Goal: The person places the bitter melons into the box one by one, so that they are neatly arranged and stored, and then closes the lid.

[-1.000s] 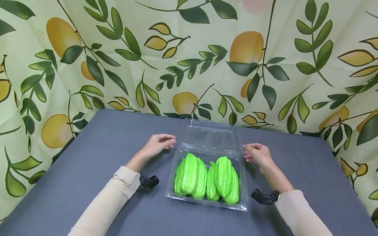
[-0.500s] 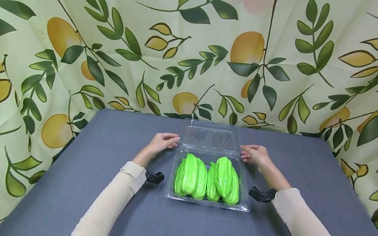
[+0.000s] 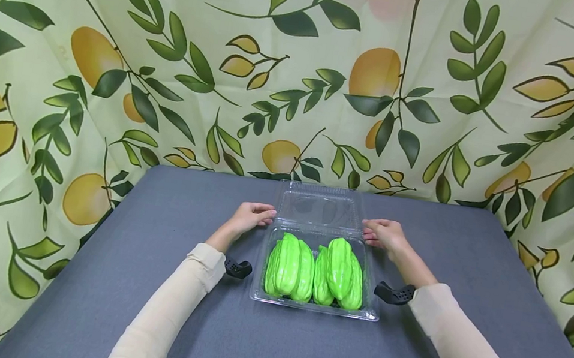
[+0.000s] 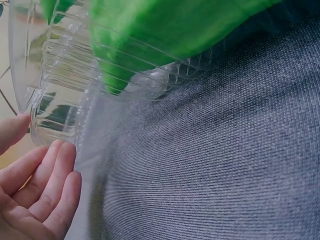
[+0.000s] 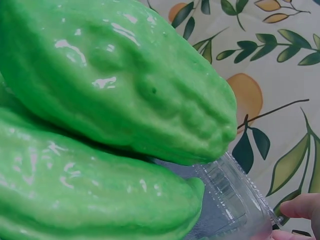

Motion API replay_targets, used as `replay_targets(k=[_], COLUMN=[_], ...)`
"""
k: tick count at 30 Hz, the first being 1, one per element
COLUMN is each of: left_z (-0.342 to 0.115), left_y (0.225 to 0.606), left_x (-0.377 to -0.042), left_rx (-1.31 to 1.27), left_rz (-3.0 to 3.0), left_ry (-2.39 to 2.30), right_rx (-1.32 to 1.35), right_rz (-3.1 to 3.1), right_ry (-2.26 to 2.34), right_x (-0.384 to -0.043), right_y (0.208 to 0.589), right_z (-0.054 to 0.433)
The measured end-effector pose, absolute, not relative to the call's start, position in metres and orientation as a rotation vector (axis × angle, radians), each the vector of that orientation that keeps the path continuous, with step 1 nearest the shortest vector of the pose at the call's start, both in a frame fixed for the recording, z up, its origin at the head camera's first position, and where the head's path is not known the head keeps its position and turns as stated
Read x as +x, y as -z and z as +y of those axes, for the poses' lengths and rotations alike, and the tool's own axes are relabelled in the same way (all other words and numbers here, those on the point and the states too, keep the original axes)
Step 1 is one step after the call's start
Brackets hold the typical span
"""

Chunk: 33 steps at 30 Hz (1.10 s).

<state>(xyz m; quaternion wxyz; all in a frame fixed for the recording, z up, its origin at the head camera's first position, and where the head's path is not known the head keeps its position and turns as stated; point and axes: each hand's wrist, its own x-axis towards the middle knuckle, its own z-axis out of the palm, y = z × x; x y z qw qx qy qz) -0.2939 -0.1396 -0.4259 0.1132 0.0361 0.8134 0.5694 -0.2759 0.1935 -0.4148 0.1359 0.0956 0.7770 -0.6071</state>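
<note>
A clear plastic clamshell container (image 3: 313,307) lies on the table, its hinged lid (image 3: 322,208) folded back flat behind the base. Several bright green, ribbed, glossy bitter gourds (image 3: 288,267) fill the base in two groups. My left hand (image 3: 251,215) is at the lid's left edge. In the left wrist view its thumb (image 4: 15,131) meets the rim, while the fingers lie beneath it with a visible gap. At the lid's right edge, my right hand (image 3: 385,235) pinches the rim; the right wrist view shows only the thumb (image 5: 302,207) and a fingertip there.
Grey-blue cloth covers the table (image 3: 141,293). A curtain (image 3: 301,72) printed with leaves and orange fruit hangs behind the table and along both sides. Black straps (image 3: 238,269) are on both wrists.
Both hands have moved inward, left hand to the right and right hand to the left, up to the lid's edges. The bitter gourds have stayed in place.
</note>
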Motion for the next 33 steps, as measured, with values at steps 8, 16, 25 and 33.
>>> replay_targets(k=[8, 16, 25, 33], left_z=[-0.1383, -0.1382, -0.1383, -0.1379], left_y=[0.4285, 0.4295, 0.4297, 0.4296], left_x=[-0.2968, -0.2958, -0.2966, -0.2979], left_rx=[0.103, 0.099, 0.107, 0.11], left_rz=[2.412, 2.405, 2.402, 2.409], left_ry=[-1.646, -1.665, -1.679, -1.693], right_rx=[0.289, 0.276, 0.279, 0.268], right_rz=[2.251, 2.236, 2.219, 2.226], right_ry=[1.77, 1.792, 1.82, 1.821], right_x=[-0.2782, -0.2773, -0.2763, -0.2761], right_y=[0.4171, 0.4175, 0.4166, 0.4147], right_z=[0.1922, 0.1918, 0.1906, 0.1899])
